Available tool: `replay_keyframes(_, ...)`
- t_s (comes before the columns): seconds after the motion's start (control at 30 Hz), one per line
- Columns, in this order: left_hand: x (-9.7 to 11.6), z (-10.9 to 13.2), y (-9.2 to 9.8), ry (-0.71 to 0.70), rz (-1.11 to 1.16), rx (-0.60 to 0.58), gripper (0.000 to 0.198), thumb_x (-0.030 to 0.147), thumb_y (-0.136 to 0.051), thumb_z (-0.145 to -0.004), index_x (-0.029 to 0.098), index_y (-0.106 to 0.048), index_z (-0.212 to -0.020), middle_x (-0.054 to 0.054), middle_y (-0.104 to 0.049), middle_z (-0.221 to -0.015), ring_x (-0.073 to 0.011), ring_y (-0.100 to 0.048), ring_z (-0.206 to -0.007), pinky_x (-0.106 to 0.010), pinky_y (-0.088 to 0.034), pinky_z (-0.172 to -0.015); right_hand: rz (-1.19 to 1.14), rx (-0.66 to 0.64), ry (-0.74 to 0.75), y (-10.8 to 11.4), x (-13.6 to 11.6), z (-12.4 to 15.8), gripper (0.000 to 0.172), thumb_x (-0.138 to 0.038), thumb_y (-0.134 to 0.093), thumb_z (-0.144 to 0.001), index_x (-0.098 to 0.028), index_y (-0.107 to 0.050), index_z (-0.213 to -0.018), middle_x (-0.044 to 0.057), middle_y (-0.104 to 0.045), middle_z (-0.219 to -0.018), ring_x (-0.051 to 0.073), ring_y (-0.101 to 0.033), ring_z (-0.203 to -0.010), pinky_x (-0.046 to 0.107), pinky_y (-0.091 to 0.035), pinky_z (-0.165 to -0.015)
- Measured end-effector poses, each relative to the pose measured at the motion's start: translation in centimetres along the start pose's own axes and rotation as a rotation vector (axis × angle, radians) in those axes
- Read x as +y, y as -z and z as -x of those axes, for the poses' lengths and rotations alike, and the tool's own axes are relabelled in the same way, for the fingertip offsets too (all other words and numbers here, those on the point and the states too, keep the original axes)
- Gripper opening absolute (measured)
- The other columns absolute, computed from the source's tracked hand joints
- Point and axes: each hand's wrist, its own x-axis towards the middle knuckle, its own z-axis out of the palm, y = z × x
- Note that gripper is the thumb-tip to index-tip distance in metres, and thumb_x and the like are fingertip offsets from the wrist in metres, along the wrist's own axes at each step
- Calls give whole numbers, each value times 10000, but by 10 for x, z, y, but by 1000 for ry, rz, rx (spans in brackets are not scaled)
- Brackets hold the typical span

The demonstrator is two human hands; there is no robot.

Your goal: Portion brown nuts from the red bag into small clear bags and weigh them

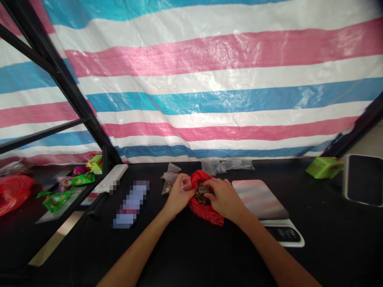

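A red plastic bag (pixel 206 213) lies open on the black table, with small brown bead-like pieces (pixel 203 198) inside. At its left edge, my left hand (pixel 178 198) is closed around what looks like a small clear plastic bag (pixel 186 183), its round mouth facing up. My right hand (pixel 226 197) reaches into the red bag from the right, fingers curled down over the brown pieces. Something clear shows by those fingertips, too blurred to name. Behind my left hand lies a small clear bag (pixel 166 186) with brown contents.
Right of the red bag stands a kitchen scale (pixel 259 197). Farther right are a green box (pixel 324 167) and a dark-screened device (pixel 365 179). Clear bags (pixel 212 166) lie at the back. At left are a blurred packet (pixel 131 205), a white power strip (pixel 112 179) and a metal frame (pixel 64 85).
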Motion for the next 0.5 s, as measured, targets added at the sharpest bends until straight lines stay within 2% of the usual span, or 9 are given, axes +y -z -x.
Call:
replay_keyframes(0.2, 7, 1, -1, 57, 31, 5, 341, 148, -726, -639, 208, -545, -922, 38, -634, -828, -125, -588, -727, -249, -458, -715, 66, -3, 31, 0, 0, 2, 312, -124, -620, -887, -240, -682, -1170, 56, -690, -1189, 239, -590, -1058, 361, -320, -849)
replay_keyframes(0.33, 11, 3, -2, 21, 15, 12, 313, 146, -722, -647, 206, -559, -907, 30, -640, -846, -141, -603, -789, -255, -464, -763, 86, 46, -5, -2, -2, 3, 269, -153, -669, -858, -229, -693, -1115, 69, -671, -1162, 254, -560, -1056, 362, -327, -844)
replay_keyframes(0.5, 14, 4, -1, 49, 101, 13, 306, 144, -723, -661, 205, -577, -922, 31, -621, -851, -131, -584, -782, -238, -452, -756, 46, 69, -44, -4, -5, 1, 265, -161, -686, -851, -224, -684, -1109, 49, -705, -1134, 246, -589, -1047, 368, -322, -855)
